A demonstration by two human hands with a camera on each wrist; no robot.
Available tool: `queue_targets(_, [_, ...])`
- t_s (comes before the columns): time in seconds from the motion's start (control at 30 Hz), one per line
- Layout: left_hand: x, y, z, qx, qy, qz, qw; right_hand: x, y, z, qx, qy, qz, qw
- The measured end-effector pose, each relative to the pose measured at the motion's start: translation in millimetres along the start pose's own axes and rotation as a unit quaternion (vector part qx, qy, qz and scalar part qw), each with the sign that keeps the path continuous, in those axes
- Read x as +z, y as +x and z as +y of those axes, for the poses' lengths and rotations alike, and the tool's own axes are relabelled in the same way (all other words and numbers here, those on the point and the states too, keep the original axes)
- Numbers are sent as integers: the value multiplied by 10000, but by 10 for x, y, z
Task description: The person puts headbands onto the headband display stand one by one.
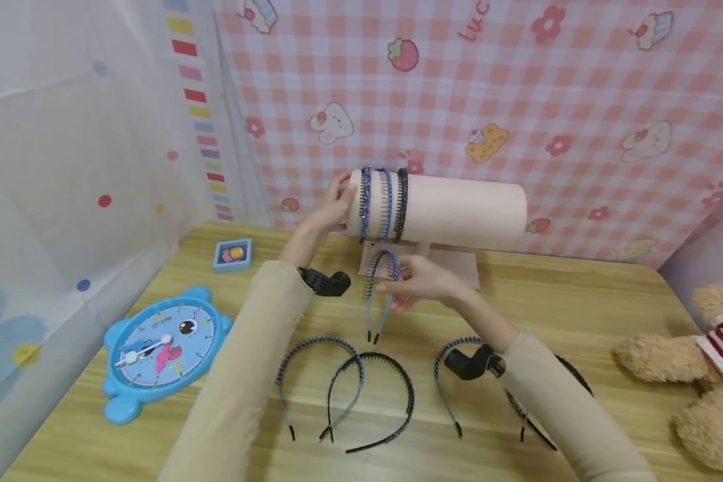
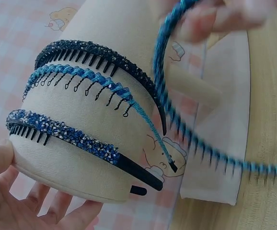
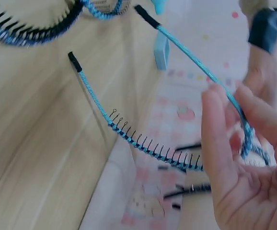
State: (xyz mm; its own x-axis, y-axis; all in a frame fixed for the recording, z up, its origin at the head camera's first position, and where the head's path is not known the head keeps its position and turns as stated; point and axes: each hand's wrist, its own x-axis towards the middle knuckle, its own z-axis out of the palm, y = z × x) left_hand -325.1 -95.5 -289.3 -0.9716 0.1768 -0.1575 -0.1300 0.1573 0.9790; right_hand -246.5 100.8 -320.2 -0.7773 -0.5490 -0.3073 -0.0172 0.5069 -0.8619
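Eight headbands (image 1: 402, 204), one stand (image 1: 464, 209), one clock (image 1: 175, 345), one box (image 1: 233, 256), one teddy bear (image 1: 713, 375)

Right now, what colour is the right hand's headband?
The headband is blue with black tips; best seen in the right wrist view.

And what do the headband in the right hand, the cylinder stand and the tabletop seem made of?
Headband: apparently satiny blue cord, wound in visible spiral ridges; its smooth black tips could be plastic or rubber.
Cylinder stand: probably matte fabric or leatherette, its pale surface faintly textured.
Tabletop: seemingly wood or wood-look laminate, low sheen, with streaky grain.
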Motion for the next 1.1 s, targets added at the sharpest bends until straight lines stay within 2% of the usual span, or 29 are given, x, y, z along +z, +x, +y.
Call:
queue_targets(0.1, [-22, 5, 10, -26, 33, -12, 10000, -118, -111, 33, -122, 5, -174, 9998])
queue_targets(0.2, [-39, 6, 25, -35, 83, -30, 10000, -227, -201, 68, -133, 25, -165, 9998])
queue_targets(0.4, [-48, -6, 32, -54, 156, -31, 9999, -428, -381, 191, 134, 5, -157, 9998])
queue_targets(0.67, [-33, 1, 24, 0, 132, -69, 9999, -694, -714, 389, 366, -131, -24, 9992])
queue_targets(0.83, [-14, -3, 31, -10, 174, -80, 9998, -827, -920, 500, 431, 113, 51, 9990])
queue_targets(1.1, [-5, -18, 6, -35, 165, -46, 9998, -1012, -1184, 625, 713, 911, 272, 9929])
